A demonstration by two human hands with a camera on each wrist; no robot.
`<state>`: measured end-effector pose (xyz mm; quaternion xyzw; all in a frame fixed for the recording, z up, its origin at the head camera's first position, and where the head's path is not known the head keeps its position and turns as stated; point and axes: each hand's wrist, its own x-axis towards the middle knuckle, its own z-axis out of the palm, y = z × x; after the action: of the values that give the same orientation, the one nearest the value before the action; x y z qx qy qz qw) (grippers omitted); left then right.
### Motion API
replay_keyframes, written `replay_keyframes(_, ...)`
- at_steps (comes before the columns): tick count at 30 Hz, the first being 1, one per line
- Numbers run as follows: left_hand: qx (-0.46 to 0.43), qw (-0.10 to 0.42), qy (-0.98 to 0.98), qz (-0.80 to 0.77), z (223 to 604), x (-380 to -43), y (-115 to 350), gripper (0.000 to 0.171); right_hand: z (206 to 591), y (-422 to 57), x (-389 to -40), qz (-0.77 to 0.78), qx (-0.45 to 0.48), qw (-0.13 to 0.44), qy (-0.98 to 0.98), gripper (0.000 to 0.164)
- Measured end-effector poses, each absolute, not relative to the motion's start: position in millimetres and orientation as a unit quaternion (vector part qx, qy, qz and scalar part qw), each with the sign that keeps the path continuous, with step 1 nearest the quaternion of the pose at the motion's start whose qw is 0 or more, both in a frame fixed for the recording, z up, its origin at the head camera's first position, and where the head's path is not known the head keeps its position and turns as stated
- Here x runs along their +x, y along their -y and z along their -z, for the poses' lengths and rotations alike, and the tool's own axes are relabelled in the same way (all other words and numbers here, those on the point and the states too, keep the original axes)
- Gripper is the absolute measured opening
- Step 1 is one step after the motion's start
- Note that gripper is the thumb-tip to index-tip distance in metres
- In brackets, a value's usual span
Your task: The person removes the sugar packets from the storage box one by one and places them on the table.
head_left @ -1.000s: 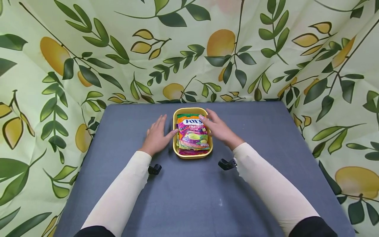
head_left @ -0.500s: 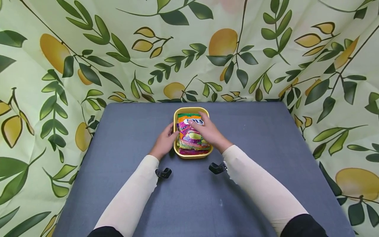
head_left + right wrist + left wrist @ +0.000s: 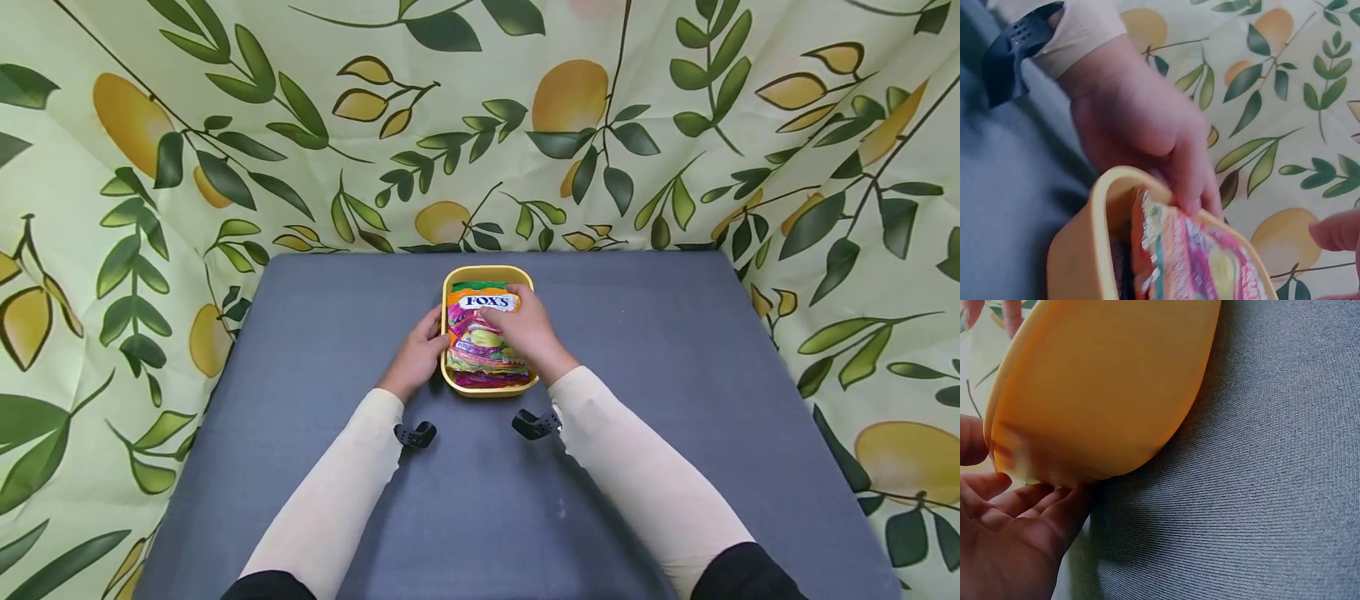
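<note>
A yellow plastic tub (image 3: 491,393) with rounded corners stands near the table's far edge. Inside lies a bright Fox's Fruits candy bag (image 3: 480,340), with more magenta wrapping showing under its near end. My left hand (image 3: 415,357) holds the tub's left side, thumb at the rim; in the left wrist view its fingers (image 3: 1047,503) lie against the outer wall. From the right, my right hand (image 3: 531,335) pinches the bag near its upper right part, thumb on the printed face. The right wrist view shows this bag (image 3: 1179,265) standing tilted inside the tub wall (image 3: 1075,256).
The tub rests on a table (image 3: 360,500) covered in grey-blue cloth. A curtain (image 3: 300,125) printed with leaves and fruit hangs behind and at both sides. A black wrist mount (image 3: 416,434) sits on the left sleeve, another mount (image 3: 536,423) on the right.
My left hand has moved right from beside the tub onto its side. The right hand has moved left over the bag and taken hold of it; the bag has shifted slightly.
</note>
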<state>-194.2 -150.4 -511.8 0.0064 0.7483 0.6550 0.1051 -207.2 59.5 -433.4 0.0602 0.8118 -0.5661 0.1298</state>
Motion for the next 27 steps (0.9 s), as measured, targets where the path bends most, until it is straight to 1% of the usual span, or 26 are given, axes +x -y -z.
replay_keyframes(8,0.001,0.107,-0.738,-0.666,510.8,-192.7,151.0,0.066,434.8,-68.8,-207.7,0.587,0.052,0.14,-0.796,0.074)
replay_keyframes(16,0.002,0.105,-0.742,-0.662,511.9,-193.3,149.9,0.066,439.1,-75.2,-211.1,0.571,0.011,0.133,-0.81,0.084)
replay_keyframes(20,-0.003,0.103,-0.744,-0.66,512.2,-193.1,149.4,0.065,443.9,-75.9,-210.8,0.59,0.011,0.146,-0.794,0.088)
replay_keyframes(23,-0.003,0.102,-0.745,-0.659,512.9,-193.6,149.1,0.065,449.1,-75.4,-210.2,0.592,0.002,0.167,-0.789,0.086)
replay_keyframes(27,0.006,0.099,-0.738,-0.667,513.4,-194.8,148.4,0.064,453.0,-75.2,-210.1,0.58,-0.009,0.171,-0.796,0.085)
